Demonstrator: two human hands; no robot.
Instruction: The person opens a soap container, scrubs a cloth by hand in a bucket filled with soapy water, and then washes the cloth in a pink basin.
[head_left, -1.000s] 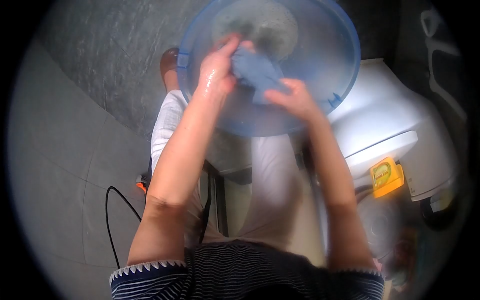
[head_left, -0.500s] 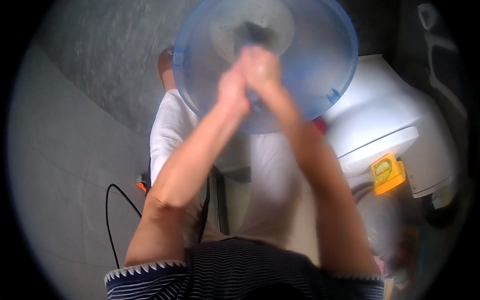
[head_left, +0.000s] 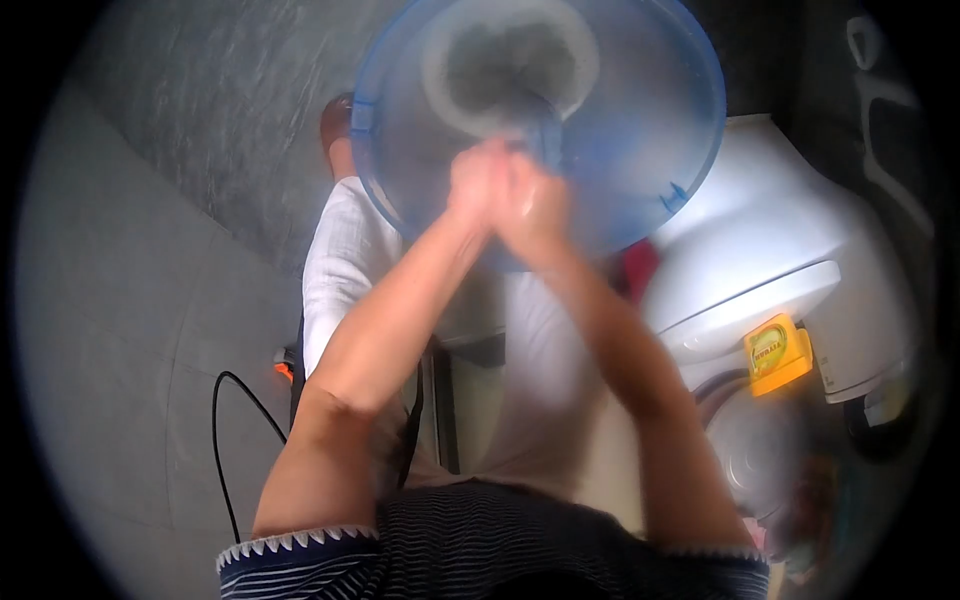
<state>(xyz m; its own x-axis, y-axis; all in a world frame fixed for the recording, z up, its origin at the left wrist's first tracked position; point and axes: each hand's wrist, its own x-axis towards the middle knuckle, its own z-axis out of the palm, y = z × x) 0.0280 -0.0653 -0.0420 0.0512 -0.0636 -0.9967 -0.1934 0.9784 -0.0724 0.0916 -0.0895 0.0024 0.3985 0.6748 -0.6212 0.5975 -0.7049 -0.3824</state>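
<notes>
A translucent blue basin (head_left: 640, 190) holds some water with a pale round patch at its far side. Over its near part, my left hand (head_left: 478, 185) and my right hand (head_left: 532, 200) are pressed together, both closed round a blue cloth (head_left: 540, 130). Part of the cloth sticks out beyond the fingers, toward the middle of the basin. Motion blurs the hands and the cloth, and most of the fingers are hidden.
A white toilet (head_left: 770, 240) stands right of the basin, with a yellow box (head_left: 777, 355) on its near side. A black cable (head_left: 216, 440) lies on the grey floor (head_left: 120, 330) at left. Something red (head_left: 638, 268) shows beside the basin.
The cloth was stretched between my separated hands; then the hands came together on it over the basin. Since then they have moved nearer to me, still together.
</notes>
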